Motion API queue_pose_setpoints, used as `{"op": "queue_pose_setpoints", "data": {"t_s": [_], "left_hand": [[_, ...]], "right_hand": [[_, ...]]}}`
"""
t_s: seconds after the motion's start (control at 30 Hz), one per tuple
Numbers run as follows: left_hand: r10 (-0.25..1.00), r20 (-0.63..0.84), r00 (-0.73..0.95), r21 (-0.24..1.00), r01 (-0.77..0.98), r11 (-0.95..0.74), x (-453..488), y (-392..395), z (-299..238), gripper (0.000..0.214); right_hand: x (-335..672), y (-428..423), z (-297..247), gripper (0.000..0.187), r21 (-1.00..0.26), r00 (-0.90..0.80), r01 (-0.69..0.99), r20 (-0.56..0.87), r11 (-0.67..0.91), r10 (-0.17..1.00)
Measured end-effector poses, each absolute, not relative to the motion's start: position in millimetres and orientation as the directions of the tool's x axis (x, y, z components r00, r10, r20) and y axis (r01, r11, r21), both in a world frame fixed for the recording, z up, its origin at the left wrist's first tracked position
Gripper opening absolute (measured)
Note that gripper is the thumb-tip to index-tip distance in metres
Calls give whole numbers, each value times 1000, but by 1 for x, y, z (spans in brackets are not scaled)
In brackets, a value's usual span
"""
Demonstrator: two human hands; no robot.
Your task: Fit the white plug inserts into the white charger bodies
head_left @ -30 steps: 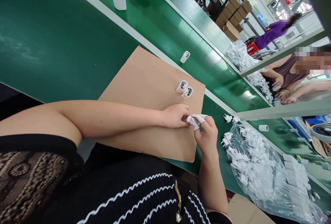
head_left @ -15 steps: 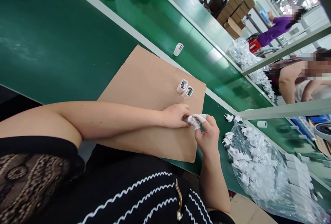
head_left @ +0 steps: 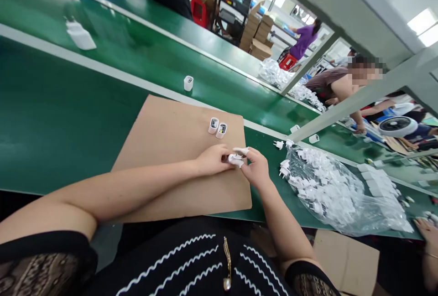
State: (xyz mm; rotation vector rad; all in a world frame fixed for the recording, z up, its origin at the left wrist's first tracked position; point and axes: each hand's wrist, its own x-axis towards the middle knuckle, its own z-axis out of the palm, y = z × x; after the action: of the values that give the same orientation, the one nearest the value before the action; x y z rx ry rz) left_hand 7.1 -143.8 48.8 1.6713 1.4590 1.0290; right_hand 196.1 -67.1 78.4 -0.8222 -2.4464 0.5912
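My left hand [head_left: 212, 159] is closed round a small white charger part [head_left: 234, 159] above the cardboard sheet, its fingers hiding much of it. From the other side my right hand [head_left: 257, 167] pinches the same part between thumb and index finger. A white cover wraps that index fingertip. Just beyond the hands, two white charger housings [head_left: 217, 128] stand side by side on the cardboard [head_left: 164, 136], their open ends up and inner parts showing.
Another white housing [head_left: 188, 83] and a plug charger [head_left: 80, 36] rest on the green bench beyond the pale strip. At right lies a clear plastic bag [head_left: 328, 186] heaped with white plug pieces, beside stacked white housings [head_left: 376, 179]. A metal post [head_left: 328, 112] crosses there. Co-workers sit across.
The head view has turned and lifted, so the bench and background appear shifted. Both hands stay together on the white part, near the cardboard's right side.
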Motion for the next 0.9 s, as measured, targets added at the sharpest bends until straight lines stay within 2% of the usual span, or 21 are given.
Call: {"op": "queue_pose_setpoints", "data": {"t_s": [0.1,0.17,0.23,0.3,0.37,0.5,0.6,0.7,0.77,0.83,0.9], "left_hand": [[983,176,47,872,456,-178,5,-151,63,25],[957,291,-16,857,450,-253,-5,-151,76,27],[918,373,-133,831,487,-267,-26,-141,89,31],[881,364,-301,821,550,-152,-56,-122,98,35],[841,301,-450,796,604,39,-90,-96,101,37],[806,181,-564,607,709,360,-145,-43,92,36],[796,196,-573,447,774,447,-170,-17,79,36],[817,235,-527,379,823,422,-183,-11,69,46],[769,340,-541,403,823,401,-189,-16,67,62],[632,423,-650,496,749,439,-197,-23,70,87],[513,344,-787,588,606,536,-209,-30,74,108]], "right_hand": [[216,-35,74,42,-685,-594,349,367,640,716],[233,-5,66,49,-632,-405,480,456,609,793],[248,24,52,54,-500,-313,678,467,539,827],[257,42,36,54,-425,-283,788,393,446,875],[262,47,24,52,-405,-299,807,348,430,889],[264,39,17,44,-444,-225,802,394,399,891],[266,34,19,42,-500,-84,814,405,297,911],[265,31,19,46,-568,21,796,369,208,929],[262,28,18,43,-610,50,774,324,168,945],[258,25,19,37,-649,60,748,279,142,959],[254,22,22,33,-692,60,710,246,132,968]]}}
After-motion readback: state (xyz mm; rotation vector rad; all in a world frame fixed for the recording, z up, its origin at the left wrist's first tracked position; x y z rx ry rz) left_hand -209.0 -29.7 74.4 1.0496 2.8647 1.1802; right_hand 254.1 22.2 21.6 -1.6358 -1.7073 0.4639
